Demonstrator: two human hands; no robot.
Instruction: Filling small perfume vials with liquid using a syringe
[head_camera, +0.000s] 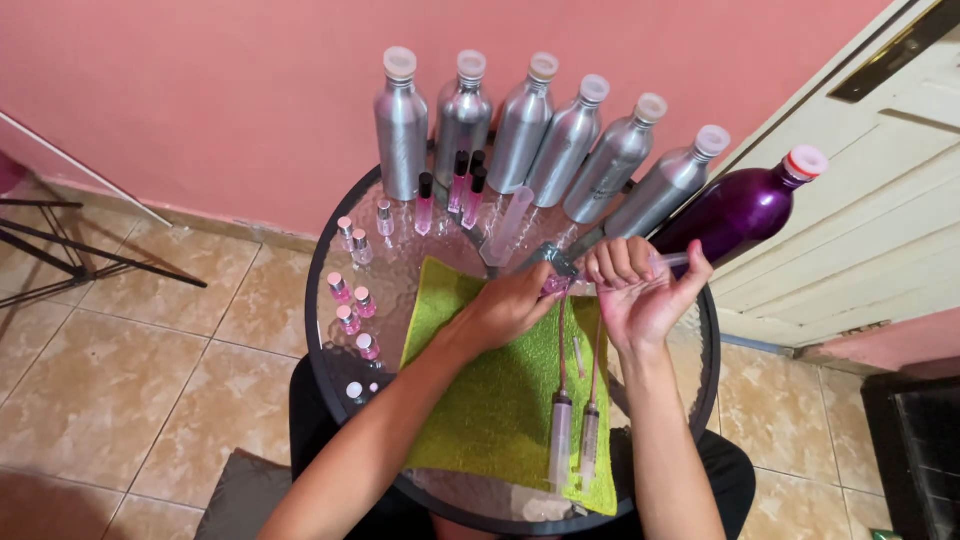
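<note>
My left hand (505, 308) rests on a green cloth (490, 400) and pinches a small pink-filled vial (555, 285) at its fingertips. My right hand (640, 290) is raised just beside it, fingers curled around a thin clear tube or syringe tip (672, 261); what exactly it grips is hard to tell. Two syringes (572, 440) with pinkish liquid lie on the cloth below the hands.
A round glass table (330, 300) carries several silver bottles (520, 130) along its back edge, a purple bottle (745, 210), slim pink vials with black caps (460, 185), a clear measuring tube (508, 228) and small pink vials (350, 300) at the left. A cream door (880, 200) stands right.
</note>
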